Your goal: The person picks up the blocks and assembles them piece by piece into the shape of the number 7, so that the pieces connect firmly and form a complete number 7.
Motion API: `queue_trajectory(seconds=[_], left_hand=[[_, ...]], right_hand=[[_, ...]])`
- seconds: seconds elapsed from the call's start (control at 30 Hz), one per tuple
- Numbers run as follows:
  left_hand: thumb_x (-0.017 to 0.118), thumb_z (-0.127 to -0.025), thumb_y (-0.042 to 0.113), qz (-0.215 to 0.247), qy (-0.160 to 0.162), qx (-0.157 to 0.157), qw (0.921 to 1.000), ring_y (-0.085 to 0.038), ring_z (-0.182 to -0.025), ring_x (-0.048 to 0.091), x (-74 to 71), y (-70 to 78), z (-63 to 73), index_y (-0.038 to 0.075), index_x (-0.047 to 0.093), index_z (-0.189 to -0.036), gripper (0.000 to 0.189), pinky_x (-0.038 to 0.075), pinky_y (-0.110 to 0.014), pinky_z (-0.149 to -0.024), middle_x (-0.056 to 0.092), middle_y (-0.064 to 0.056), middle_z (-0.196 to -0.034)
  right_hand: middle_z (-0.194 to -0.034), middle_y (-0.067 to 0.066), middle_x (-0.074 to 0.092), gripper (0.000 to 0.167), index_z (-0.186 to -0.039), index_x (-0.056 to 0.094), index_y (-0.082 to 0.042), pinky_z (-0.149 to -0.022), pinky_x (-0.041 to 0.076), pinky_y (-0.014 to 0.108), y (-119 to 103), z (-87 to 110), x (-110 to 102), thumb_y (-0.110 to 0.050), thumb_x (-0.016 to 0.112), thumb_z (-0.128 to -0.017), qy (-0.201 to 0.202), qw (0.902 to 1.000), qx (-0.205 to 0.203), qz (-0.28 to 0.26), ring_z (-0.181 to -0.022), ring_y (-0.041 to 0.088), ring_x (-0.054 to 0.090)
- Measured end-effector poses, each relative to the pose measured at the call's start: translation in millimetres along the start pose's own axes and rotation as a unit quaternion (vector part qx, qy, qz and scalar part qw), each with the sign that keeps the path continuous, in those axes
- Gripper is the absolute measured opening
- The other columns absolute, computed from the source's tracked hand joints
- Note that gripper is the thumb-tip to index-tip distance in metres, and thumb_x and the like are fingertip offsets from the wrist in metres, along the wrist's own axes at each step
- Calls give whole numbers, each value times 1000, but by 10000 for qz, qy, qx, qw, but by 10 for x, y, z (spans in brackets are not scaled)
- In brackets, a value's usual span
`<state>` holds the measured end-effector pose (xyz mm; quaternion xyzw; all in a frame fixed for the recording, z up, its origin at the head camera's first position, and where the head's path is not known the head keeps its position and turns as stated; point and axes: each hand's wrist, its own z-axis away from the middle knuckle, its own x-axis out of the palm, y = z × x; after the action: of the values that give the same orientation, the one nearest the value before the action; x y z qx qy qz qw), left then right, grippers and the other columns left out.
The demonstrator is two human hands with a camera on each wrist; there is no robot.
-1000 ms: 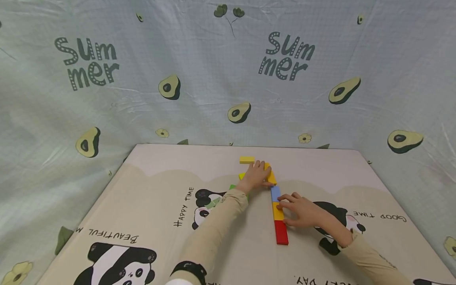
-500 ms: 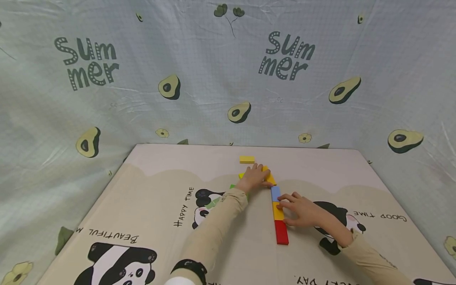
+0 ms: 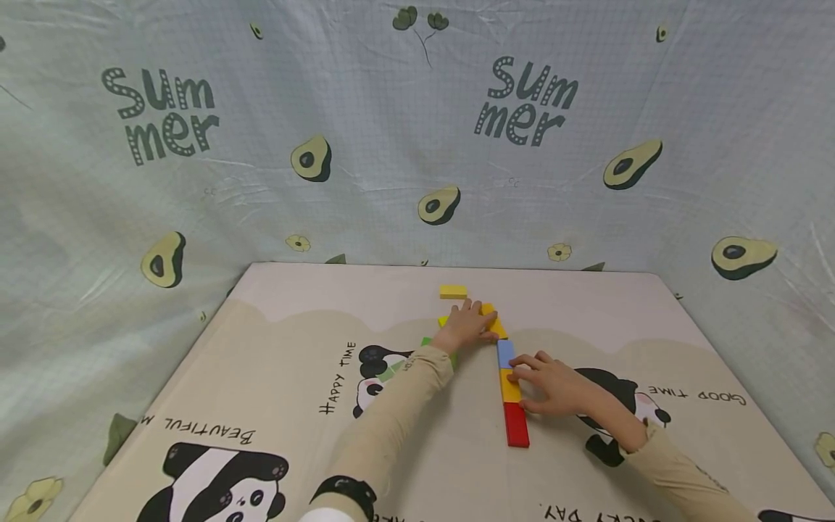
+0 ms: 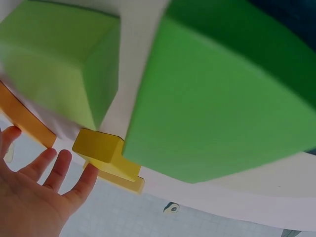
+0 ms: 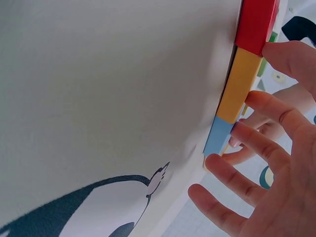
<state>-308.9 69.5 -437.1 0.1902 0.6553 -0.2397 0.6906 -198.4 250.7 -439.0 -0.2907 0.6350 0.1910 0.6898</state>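
Observation:
In the head view, several coloured blocks form a bent line on the table. The right-hand run has a red block (image 3: 517,425), an orange block (image 3: 511,386) and a blue block (image 3: 506,354). My right hand (image 3: 554,384) rests beside it, spread fingertips touching its outer side. My left hand (image 3: 464,328) reaches to the far end, fingers extended, fingertips against an orange-yellow block (image 3: 499,328) just beyond the blue one. It partly covers a yellow block (image 4: 103,148), a light green block (image 4: 59,54) and a green block (image 4: 217,108), which the left wrist view shows large.
A separate yellow block (image 3: 453,291) lies near the far table edge. The tablecloth (image 3: 274,362) carries panda prints and lettering. Behind the table hangs a pale curtain (image 3: 365,109) with avocado prints.
The fingers of my left hand have drawn back slightly toward me, and the far end of the orange-yellow block has shifted a little the same way. My right hand stays still.

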Motion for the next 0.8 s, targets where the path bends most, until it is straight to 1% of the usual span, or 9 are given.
queue_trajectory(seconds=[0.2,0.3,0.37,0.53,0.7,0.8], left_hand=[[38,-88,50,130,-167,-7,9998,-29,-129,33,-21,35,2,30,34,-137,53,31,-49,-101,34,-5,-142],[37,-90,48,263,-226,60,9994,-31,-131,30,-20,45,0,32,32,-138,51,30,-50,-102,29,-3,-146],[35,-90,47,269,-258,125,9992,-31,-131,30,-8,50,-5,33,31,-138,50,31,-50,-102,26,-2,-147],[34,-91,46,138,-217,219,9994,-29,-131,31,12,51,-26,34,30,-138,49,32,-49,-100,25,0,-148],[34,-91,46,60,-208,243,9995,-27,-131,30,20,62,-36,34,29,-138,49,32,-48,-101,25,2,-148],[35,-92,45,-52,-154,260,9995,-27,-130,31,11,78,-32,34,31,-137,47,33,-48,-100,27,2,-147]], right_hand=[[-123,4,50,29,-104,57,-21,-75,44,37,-18,14,-19,-30,64,-77,3,10000,13,-42,-96,19,44],[-123,4,49,30,-104,57,-21,-75,45,37,-28,13,-28,-30,65,-77,-6,10000,8,-53,-96,19,43],[-123,4,50,30,-105,57,-21,-75,45,37,-33,12,-27,-30,65,-77,-9,10000,-7,-67,-97,20,43],[-123,5,50,30,-104,57,-21,-74,45,36,-35,7,-30,-30,65,-77,-5,10000,-27,-52,-96,19,43],[-123,4,50,30,-104,57,-21,-73,45,36,-32,7,-36,-30,65,-77,-32,10000,0,-63,-95,19,43],[-122,4,50,30,-104,57,-21,-74,45,36,-28,7,-36,-30,65,-77,-15,10000,-1,-46,-95,19,43]])
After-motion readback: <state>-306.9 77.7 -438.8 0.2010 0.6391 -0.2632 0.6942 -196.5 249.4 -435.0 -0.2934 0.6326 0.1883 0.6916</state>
